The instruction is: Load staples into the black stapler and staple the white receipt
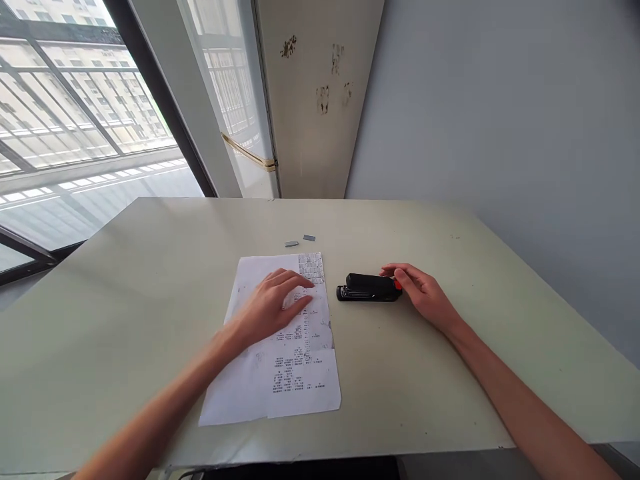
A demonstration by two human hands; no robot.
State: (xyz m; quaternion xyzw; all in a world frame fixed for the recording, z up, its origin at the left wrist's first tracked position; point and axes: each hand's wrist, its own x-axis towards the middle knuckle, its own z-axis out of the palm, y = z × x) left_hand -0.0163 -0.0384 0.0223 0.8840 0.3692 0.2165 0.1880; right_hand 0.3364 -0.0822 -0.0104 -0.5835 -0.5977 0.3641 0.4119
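Printed paper sheets (305, 393) lie on the pale table, with one sheet overlapping another. My left hand (280, 300) rests on their upper part, fingers apart and holding nothing. To the right of the paper sits a black stapler (370, 288) with a red part at its right end. My right hand (417, 290) is at that red end, thumb and fingers around it and touching it. Beyond the top edge of the paper lie two small grey staple strips, one (291, 244) nearer and the other (309, 238) slightly farther right.
The pale table (125, 320) reaches to a wall (500, 120) on the right and a window (75, 100) on the left. A stained cream panel (320, 133) stands behind it. Something black (300, 470) shows below the front edge.
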